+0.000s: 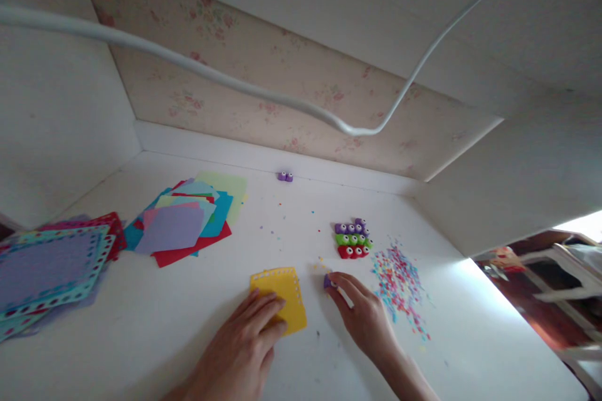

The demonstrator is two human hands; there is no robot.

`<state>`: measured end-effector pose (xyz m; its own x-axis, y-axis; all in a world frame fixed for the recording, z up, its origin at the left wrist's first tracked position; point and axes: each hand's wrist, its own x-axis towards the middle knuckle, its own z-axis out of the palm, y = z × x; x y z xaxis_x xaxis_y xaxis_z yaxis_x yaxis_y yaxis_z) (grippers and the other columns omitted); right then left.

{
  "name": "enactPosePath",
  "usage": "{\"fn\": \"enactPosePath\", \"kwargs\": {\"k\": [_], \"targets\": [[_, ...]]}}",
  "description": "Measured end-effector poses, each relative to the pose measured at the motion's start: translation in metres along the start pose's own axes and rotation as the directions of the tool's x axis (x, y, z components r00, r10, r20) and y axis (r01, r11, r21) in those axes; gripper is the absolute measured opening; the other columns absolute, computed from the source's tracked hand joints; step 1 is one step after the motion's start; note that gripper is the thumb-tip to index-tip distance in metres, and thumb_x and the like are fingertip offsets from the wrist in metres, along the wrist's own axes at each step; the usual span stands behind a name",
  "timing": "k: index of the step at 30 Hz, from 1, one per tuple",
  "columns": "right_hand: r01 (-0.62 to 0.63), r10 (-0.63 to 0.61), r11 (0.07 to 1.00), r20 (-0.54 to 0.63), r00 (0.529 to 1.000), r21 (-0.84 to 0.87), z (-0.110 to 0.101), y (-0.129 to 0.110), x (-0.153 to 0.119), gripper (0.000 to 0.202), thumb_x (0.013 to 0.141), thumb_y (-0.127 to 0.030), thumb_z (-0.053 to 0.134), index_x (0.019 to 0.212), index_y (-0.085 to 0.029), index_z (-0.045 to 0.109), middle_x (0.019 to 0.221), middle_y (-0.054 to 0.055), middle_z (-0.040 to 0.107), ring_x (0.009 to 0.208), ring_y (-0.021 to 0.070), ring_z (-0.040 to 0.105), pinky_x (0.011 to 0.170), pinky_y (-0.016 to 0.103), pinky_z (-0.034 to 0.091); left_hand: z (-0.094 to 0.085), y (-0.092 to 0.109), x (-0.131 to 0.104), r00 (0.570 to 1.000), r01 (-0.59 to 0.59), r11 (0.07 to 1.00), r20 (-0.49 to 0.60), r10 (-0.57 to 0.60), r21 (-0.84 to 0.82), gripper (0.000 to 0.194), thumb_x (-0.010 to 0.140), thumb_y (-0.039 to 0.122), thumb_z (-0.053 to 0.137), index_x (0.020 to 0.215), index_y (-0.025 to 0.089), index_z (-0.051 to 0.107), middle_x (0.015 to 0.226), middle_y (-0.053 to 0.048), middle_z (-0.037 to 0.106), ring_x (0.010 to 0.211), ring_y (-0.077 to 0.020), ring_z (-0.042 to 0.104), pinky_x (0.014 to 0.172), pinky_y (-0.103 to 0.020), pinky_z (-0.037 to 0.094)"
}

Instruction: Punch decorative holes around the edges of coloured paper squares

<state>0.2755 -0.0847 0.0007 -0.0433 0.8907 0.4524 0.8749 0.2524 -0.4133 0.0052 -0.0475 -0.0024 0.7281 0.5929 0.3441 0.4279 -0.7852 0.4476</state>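
On the white tabletop (277,210), the left hand (249,331) lies flat on a yellow sheet (292,304) with punched edges, its grip slack, holding nothing. Between the sheet's two and three o'clock, the right hand (363,308) pinches a purple punch (327,282); confetti (399,272) lies at the punch's three o'clock.

Held punch (326,282) part-hidden; punched-paper stack (51,266) cut off.

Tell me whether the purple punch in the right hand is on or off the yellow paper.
Off: the right hand holds the purple punch beside the yellow paper, white table showing between.
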Motion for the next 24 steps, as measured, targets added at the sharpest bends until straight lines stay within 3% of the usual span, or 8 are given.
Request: {"fn": "enactPosePath", "kwargs": {"k": [3,6,9,11,16,24], "targets": [[-0.086,0.081,0.989,0.049,0.996,0.121,-0.007,0.002,0.012,0.018,0.095,-0.029,0.056,0.104,-0.024,0.071,0.101,0.006,0.076,0.087,0.0193,0.074,0.077,0.029,0.063,0.005,-0.005,-0.002,1.000,-0.020,0.998,-0.005,0.021,0.065,0.044,0.078,0.000,0.050,0.112,0.024,0.066,0.129,-0.006,0.065,0.120,-0.0247,0.061,0.102,-0.048,0.054],[-0.172,0.178,0.970,-0.021,0.984,0.172,-0.022,0.025,0.036,0.021,0.093,-0.034,0.059,0.107,-0.024,0.070,0.104,0.006,0.075,0.089,0.0206,0.074,0.079,0.032,0.063,0.008,-0.010,-0.003,0.999,-0.024,0.994,-0.037,0.028,0.105,0.037,0.083,0.006,0.052,0.113,0.024,0.066,0.126,-0.007,0.066,0.117,-0.0266,0.063,0.098,-0.048,0.056],[-0.257,0.263,0.964,-0.117,0.958,0.067,-0.036,0.066,0.071,0.027,0.093,-0.037,0.055,0.112,-0.022,0.069,0.105,0.007,0.076,0.091,0.0222,0.074,0.080,0.035,0.061,0.009,-0.011,-0.003,0.999,-0.022,0.994,-0.035,0.026,0.104,0.036,0.086,0.008,0.051,0.114,0.025,0.065,0.125,-0.006,0.065,0.117,-0.0263,0.063,0.098,-0.048,0.056],[-0.284,0.275,0.956,-0.116,0.954,-0.068,-0.041,0.095,0.095,0.030,0.093,-0.038,0.051,0.111,-0.021,0.069,0.102,0.008,0.077,0.091,0.0224,0.074,0.080,0.034,0.060,0.008,-0.011,-0.002,1.000,-0.007,0.996,-0.021,0.009,0.091,0.035,0.086,0.009,0.051,0.113,0.026,0.065,0.124,-0.006,0.065,0.117,-0.0258,0.063,0.098,-0.048,0.056],[-0.226,0.224,0.958,-0.034,0.974,-0.175,-0.038,0.139,0.131,0.025,0.088,-0.035,0.055,0.101,-0.024,0.074,0.108,0.007,0.076,0.104,0.0258,0.070,0.094,0.041,0.053,0.007,-0.011,0.001,1.000,0.007,0.997,0.001,-0.007,0.083,0.033,0.084,0.007,0.052,0.108,0.025,0.066,0.122,-0.006,0.066,0.115,-0.0258,0.064,0.098,-0.048,0.056],[-0.160,0.207,0.949,0.153,0.966,-0.272,-0.031,0.151,0.140,0.026,0.087,-0.032,0.053,0.100,-0.026,0.075,0.104,0.004,0.077,0.098,0.0249,0.072,0.092,0.038,0.054,0.007,-0.013,0.002,1.000,-0.023,0.995,0.010,0.022,0.102,0.031,0.079,0.005,0.053,0.102,0.021,0.066,0.117,-0.009,0.067,0.110,-0.0258,0.066,0.093,-0.043,0.059]]}}
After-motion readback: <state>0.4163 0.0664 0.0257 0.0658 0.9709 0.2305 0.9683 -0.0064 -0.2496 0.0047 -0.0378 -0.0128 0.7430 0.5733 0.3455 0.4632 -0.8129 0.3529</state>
